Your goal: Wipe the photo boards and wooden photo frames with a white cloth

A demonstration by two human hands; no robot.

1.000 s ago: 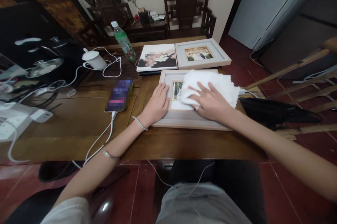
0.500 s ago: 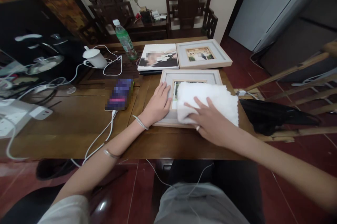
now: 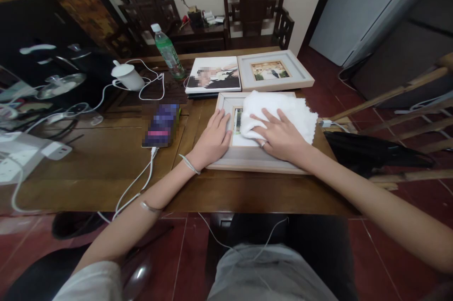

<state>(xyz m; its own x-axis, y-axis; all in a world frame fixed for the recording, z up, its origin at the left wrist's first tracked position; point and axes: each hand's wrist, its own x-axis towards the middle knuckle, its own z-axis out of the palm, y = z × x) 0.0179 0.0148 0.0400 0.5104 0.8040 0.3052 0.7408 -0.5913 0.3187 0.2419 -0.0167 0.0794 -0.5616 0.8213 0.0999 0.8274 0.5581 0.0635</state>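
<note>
A pale picture frame point(image 3: 262, 162) lies flat on the table near its front edge, with a photo inside that is mostly covered. My left hand point(image 3: 213, 138) rests flat on the frame's left side, fingers outstretched. Over the frame's middle and upper right lies a fluffy white cloth point(image 3: 300, 114). My right hand point(image 3: 279, 136) presses this cloth down with spread fingers, and a fold of it is caught by the thumb side. The frame's right part is hidden beneath cloth and hand.
Behind are a second framed picture point(image 3: 302, 72) and a photo panel point(image 3: 214, 79) on a dark stack. To the left are a phone point(image 3: 161, 126) on a charging cable, a green-labelled bottle point(image 3: 169, 53), a lidded white cup point(image 3: 128, 77) and a power strip point(image 3: 17, 154).
My right hand has slid the white cloth up and away from me across the frame, uncovering its lower right border. My left hand has stayed in place.
</note>
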